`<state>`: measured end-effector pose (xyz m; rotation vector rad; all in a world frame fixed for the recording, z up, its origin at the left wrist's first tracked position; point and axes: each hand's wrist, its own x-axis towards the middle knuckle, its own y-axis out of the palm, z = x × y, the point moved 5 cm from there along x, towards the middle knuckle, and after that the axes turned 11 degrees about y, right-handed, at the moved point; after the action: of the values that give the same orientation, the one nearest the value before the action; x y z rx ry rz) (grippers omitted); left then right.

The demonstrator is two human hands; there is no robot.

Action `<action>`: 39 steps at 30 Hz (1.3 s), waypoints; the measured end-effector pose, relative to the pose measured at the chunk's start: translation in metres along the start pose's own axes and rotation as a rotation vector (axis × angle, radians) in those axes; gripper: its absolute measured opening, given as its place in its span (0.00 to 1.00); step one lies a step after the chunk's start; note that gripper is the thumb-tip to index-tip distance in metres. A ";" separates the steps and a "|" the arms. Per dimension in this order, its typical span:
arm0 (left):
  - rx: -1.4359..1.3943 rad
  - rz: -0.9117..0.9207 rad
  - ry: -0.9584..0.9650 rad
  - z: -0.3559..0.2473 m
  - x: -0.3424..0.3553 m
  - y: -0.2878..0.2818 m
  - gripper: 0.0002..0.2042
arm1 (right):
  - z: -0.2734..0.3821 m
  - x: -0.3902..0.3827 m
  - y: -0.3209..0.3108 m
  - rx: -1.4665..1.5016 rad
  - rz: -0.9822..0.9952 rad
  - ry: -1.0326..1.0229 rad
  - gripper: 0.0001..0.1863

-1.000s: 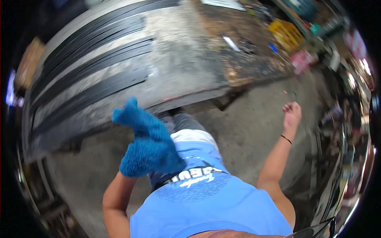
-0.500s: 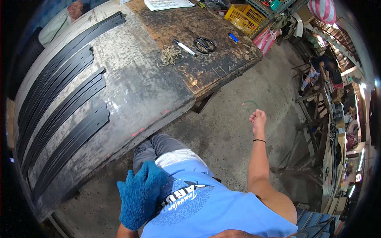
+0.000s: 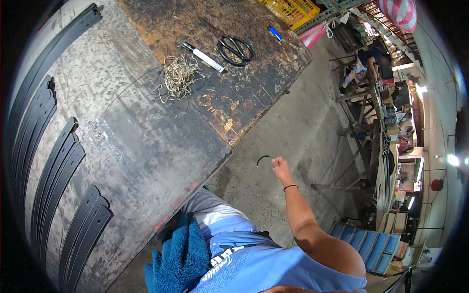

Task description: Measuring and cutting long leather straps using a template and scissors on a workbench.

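Note:
Against the front of my blue shirt is my left hand (image 3: pixel 181 261), covered by a fuzzy blue glove. Its gloved fingers are partly spread, and nothing shows in them. My right hand (image 3: pixel 281 168) is held out over the concrete floor, away from the workbench (image 3: pixel 146 141). Its fingers are pinched on one end of a thin curved green strip (image 3: pixel 263 157), whose free end has a pale tip. Long black strips (image 3: pixel 93 219) with rounded, notched ends lie in several groups along the left of the bench, apart from both hands.
On the bench's brown board lie a tangle of string (image 3: pixel 180 78), a white marker (image 3: pixel 207 59), black scissors (image 3: pixel 235 50) and a blue object (image 3: pixel 275 33). A yellow crate (image 3: pixel 293 12) stands beyond. Wooden frames (image 3: pixel 359 141) and a person (image 3: pixel 366 63) are at right.
The view has shifted toward the bench's right corner. My right hand now appears farther left and lower, still pinching the green strip. My gloved left hand stays by my shirt.

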<state>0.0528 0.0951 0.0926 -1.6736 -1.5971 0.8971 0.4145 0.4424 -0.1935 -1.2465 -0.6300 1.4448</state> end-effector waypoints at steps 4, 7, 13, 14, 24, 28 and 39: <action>-0.006 -0.010 0.004 0.009 -0.003 -0.002 0.20 | -0.017 -0.003 0.015 -0.062 0.061 -0.042 0.15; 0.006 -0.044 -0.002 0.008 -0.016 -0.005 0.21 | -0.036 0.004 0.023 -0.021 0.049 -0.134 0.14; -0.034 -0.168 0.044 -0.039 -0.075 -0.004 0.22 | -0.085 0.030 0.047 0.233 0.336 -0.189 0.10; -0.043 -0.189 0.061 -0.051 -0.084 -0.003 0.22 | -0.089 0.028 0.052 0.394 0.444 -0.194 0.11; -0.112 -0.280 0.382 -0.134 -0.098 -0.010 0.23 | -0.086 -0.034 0.021 0.149 0.335 0.004 0.11; -0.173 -0.273 0.504 -0.151 -0.099 -0.007 0.24 | -0.094 -0.039 0.020 0.156 0.342 0.052 0.10; -0.294 -0.269 0.668 -0.164 -0.097 -0.001 0.26 | -0.098 -0.045 -0.001 0.213 0.301 0.000 0.09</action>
<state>0.1860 -0.0009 0.1880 -1.6513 -1.4590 -0.0521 0.4995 0.3772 -0.2074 -1.2077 -0.2856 1.7106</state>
